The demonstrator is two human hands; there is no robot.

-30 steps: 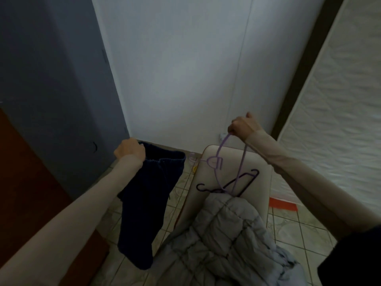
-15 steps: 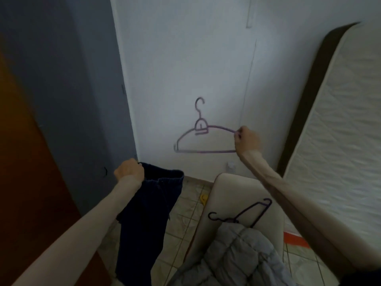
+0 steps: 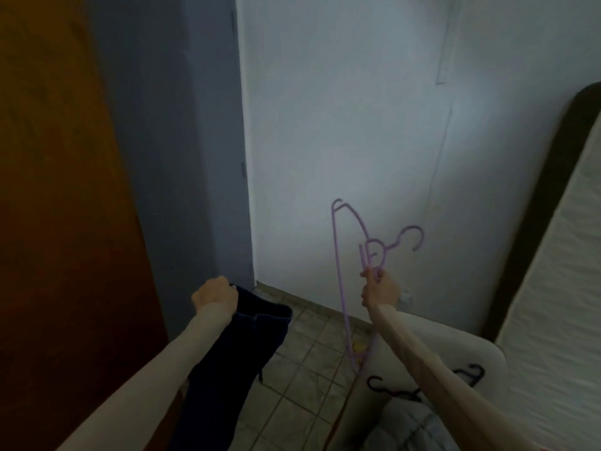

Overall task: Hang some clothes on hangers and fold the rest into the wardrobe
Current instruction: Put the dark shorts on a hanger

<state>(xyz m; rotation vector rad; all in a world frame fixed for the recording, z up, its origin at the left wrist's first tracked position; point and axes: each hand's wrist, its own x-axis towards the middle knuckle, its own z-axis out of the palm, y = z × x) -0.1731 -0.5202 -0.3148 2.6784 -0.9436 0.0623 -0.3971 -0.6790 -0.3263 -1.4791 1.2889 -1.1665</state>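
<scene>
Trousers point(image 3: 234, 359) are gripped at the top by the left hand point(image 3: 214, 296) and hang down, while the hanger point(image 3: 338, 275), pinched by the right hand point(image 3: 380, 288), should be turned level first.

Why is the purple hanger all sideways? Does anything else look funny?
The purple hanger is turned on end, its hook pointing sideways, because the right hand grips it near the neck. The left hand holds dark trousers that are not on it yet. A black hanger lies loose on the pale chair.
</scene>
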